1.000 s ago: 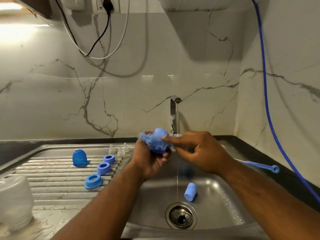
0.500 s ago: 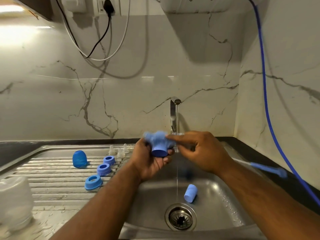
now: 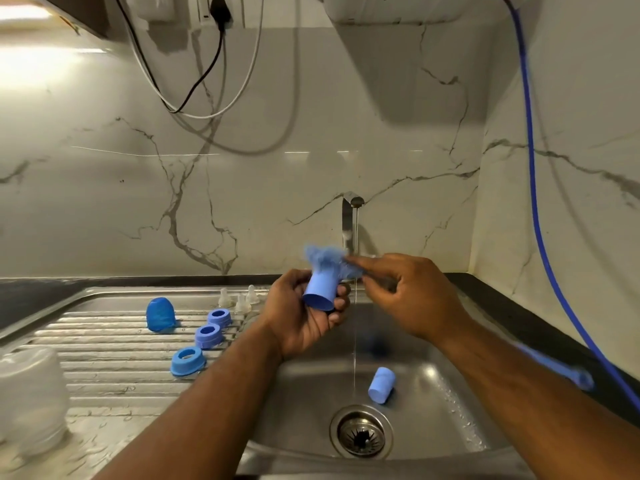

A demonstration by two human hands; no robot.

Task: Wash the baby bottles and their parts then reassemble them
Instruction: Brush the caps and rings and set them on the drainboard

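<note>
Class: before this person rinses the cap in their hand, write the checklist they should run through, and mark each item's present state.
1. Cap held securely: the left hand grips the blue cap. Ok.
2. Brush under control: the right hand holds the brush, bristles at the cap's far end. Ok.
3. Water running: a thin stream falls from the tap. Ok.
4. Cap under the stream: the stream falls beside it. Not ok.
5. Cap's inside clean: hidden. Cannot tell.
6. Space on the drainboard by the rings: bare ribs show. Ok.
</note>
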